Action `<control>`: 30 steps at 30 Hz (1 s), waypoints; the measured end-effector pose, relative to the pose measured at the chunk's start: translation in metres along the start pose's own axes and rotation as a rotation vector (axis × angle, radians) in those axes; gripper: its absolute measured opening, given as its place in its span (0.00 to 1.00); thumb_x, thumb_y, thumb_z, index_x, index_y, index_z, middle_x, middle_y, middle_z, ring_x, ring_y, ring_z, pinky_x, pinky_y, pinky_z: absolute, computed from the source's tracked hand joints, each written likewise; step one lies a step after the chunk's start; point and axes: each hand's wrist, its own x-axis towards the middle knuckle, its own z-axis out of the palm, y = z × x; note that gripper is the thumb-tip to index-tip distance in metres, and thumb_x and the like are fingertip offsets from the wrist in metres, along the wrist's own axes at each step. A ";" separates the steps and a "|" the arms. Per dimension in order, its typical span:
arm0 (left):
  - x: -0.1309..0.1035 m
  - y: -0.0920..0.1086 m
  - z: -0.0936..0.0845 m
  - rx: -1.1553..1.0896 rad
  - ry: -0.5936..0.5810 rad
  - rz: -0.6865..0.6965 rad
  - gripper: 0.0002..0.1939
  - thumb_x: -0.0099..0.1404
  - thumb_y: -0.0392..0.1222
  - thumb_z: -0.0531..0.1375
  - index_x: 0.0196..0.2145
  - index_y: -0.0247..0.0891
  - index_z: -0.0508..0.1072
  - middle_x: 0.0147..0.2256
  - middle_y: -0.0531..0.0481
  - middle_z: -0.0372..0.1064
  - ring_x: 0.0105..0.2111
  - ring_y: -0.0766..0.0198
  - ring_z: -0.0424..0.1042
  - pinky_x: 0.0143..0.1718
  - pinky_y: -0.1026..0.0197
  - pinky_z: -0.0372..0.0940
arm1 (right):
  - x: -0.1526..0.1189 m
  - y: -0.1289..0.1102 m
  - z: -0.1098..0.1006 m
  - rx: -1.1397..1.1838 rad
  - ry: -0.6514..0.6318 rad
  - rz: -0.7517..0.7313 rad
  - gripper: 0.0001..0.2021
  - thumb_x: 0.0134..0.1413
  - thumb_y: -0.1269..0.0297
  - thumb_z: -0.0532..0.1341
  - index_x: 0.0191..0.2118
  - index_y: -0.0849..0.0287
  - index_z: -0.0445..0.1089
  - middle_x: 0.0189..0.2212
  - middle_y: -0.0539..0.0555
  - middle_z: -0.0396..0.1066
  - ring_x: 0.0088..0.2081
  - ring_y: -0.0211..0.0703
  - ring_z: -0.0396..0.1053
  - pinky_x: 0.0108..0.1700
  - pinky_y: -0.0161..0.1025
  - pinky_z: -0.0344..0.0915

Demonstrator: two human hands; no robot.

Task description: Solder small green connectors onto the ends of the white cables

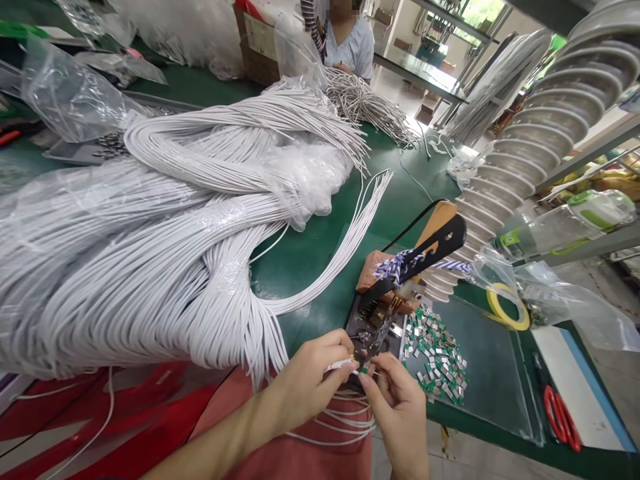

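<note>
My left hand (320,373) is closed in a pinch on the end of a white cable (341,364). Close beside it, my right hand (397,400) pinches a small green connector board (365,371) at the cable's tip. Both hands are over the near edge of a dark tray (356,320), in front of a soldering iron (395,313) whose black holder is tied to a brick (373,270) with blue and white cord. Loops of white cable (345,427) hang below my hands. A pile of small green and silver connectors (437,357) lies right of the tray.
Large bundles of white cable (165,287) cover the left of the green table (305,327). A ribbed hose (530,133) comes down at right. Yellow tape (507,308), red-handled scissors (561,417) and a bottle (570,223) are at right. Another person (350,47) sits across.
</note>
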 end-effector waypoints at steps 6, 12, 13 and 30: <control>-0.001 -0.001 -0.006 -0.057 -0.060 -0.011 0.08 0.66 0.35 0.57 0.32 0.35 0.76 0.40 0.47 0.68 0.38 0.64 0.71 0.42 0.66 0.63 | -0.005 0.007 0.000 0.038 0.012 0.056 0.08 0.54 0.62 0.65 0.39 0.57 0.77 0.29 0.51 0.68 0.23 0.34 0.61 0.24 0.30 0.63; -0.002 0.000 -0.005 -0.048 -0.025 0.016 0.09 0.65 0.33 0.56 0.30 0.34 0.75 0.37 0.47 0.72 0.33 0.65 0.72 0.33 0.68 0.64 | -0.003 0.000 0.005 0.170 0.091 0.020 0.06 0.54 0.62 0.66 0.36 0.55 0.70 0.30 0.48 0.63 0.26 0.34 0.60 0.27 0.29 0.60; -0.002 0.000 -0.003 -0.058 -0.013 0.028 0.09 0.65 0.32 0.56 0.30 0.34 0.74 0.35 0.47 0.73 0.32 0.65 0.72 0.31 0.69 0.63 | -0.003 -0.003 0.006 0.190 0.122 -0.003 0.06 0.55 0.62 0.65 0.33 0.55 0.68 0.30 0.48 0.61 0.27 0.35 0.59 0.28 0.29 0.59; 0.009 0.004 0.000 -0.059 0.107 0.113 0.08 0.61 0.30 0.54 0.26 0.35 0.67 0.30 0.47 0.72 0.29 0.65 0.71 0.31 0.67 0.63 | -0.015 -0.006 0.016 0.074 0.216 -0.082 0.09 0.65 0.59 0.55 0.34 0.55 0.67 0.30 0.49 0.63 0.30 0.37 0.61 0.33 0.31 0.60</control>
